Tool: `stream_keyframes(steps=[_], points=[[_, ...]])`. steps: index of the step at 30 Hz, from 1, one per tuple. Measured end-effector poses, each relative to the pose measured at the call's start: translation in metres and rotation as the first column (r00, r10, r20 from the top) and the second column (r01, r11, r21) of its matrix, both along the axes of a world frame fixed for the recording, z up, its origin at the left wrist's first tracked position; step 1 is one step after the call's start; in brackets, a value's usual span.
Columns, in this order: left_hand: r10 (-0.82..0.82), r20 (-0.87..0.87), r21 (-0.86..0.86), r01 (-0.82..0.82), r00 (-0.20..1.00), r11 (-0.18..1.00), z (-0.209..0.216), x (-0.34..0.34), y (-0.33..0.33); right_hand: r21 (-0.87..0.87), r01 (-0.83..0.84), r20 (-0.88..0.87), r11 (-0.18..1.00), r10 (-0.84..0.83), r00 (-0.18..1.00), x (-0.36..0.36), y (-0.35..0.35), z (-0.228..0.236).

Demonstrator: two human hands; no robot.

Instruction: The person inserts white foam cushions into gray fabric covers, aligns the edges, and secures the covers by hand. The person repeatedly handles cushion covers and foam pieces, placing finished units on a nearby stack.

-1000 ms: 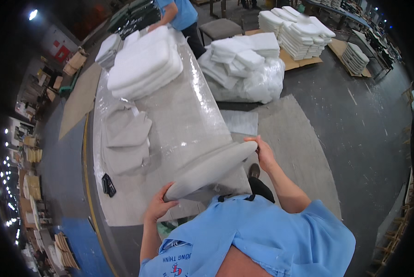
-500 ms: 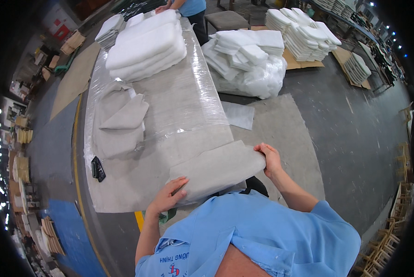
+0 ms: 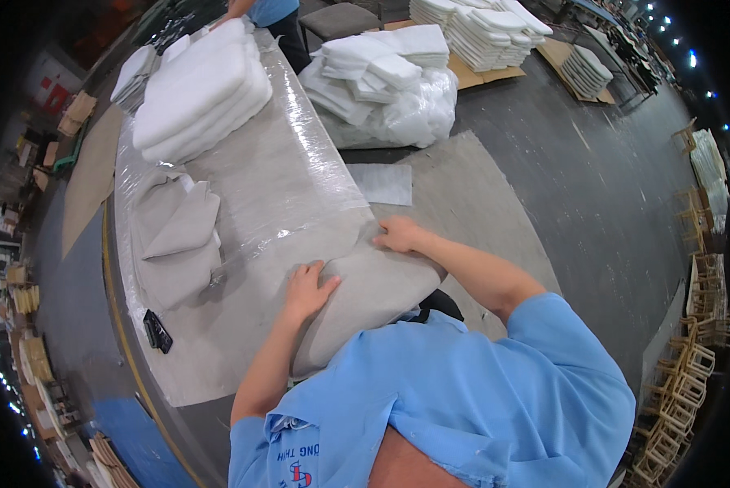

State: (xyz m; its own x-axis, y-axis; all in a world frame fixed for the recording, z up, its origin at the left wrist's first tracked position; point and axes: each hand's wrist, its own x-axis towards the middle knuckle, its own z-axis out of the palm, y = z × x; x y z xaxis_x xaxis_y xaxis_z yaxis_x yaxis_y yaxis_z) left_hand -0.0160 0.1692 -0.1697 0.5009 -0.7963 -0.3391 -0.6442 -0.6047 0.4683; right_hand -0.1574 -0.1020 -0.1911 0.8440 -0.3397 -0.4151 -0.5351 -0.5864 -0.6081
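Observation:
A grey fabric cover [image 3: 373, 285], apparently a cushion cover, lies across the near edge of the table against my body. My left hand [image 3: 309, 291] rests at its far left edge, fingers stretched out and thumb apart. At the far right edge my right hand [image 3: 401, 234] has bent fingers closed on the fabric; the fingertips are partly hidden. Farther left on the table lies another grey fabric cover [image 3: 178, 236], loosely folded over, with a bit of white showing.
The table [image 3: 251, 187] is wrapped in clear plastic. White padding [image 3: 202, 89] is stacked at its far end, near a person in blue [image 3: 274, 10]. A small black object [image 3: 157, 332] lies at the left edge. Bagged padding [image 3: 381, 89] stands on the floor beyond.
Both hands have moved away from my body along the cover; the right has also shifted left from the cover's right end. The cover now lies against my body, its right end lowered. My view has shifted.

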Motion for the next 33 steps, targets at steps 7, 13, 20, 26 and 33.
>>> stream_keyframes(steps=[7,13,20,26,33], points=[[0.118,-0.087,-0.157,-0.131,0.989,0.979,-0.028,0.015,-0.022,0.047,0.176,0.236,0.983,-0.182,0.954,0.017,0.01,0.014],[0.227,0.025,-0.196,-0.218,0.973,0.956,-0.034,0.003,-0.032,-0.154,0.122,0.079,0.981,-0.111,0.991,0.022,0.015,-0.002],[0.221,0.033,-0.184,-0.212,0.975,0.96,-0.044,0.003,-0.036,-0.276,0.121,0.228,0.953,-0.057,0.972,0.026,0.015,-0.017],[0.164,-0.061,-0.024,-0.166,0.985,0.986,-0.036,0.027,-0.018,-0.221,0.047,0.019,0.974,-0.044,0.999,0.033,0.004,0.002],[0.25,-0.084,-0.047,-0.254,0.965,0.966,-0.006,0.013,0.048,0.51,0.627,-0.302,0.589,-0.56,0.771,-0.087,0.011,0.056]])
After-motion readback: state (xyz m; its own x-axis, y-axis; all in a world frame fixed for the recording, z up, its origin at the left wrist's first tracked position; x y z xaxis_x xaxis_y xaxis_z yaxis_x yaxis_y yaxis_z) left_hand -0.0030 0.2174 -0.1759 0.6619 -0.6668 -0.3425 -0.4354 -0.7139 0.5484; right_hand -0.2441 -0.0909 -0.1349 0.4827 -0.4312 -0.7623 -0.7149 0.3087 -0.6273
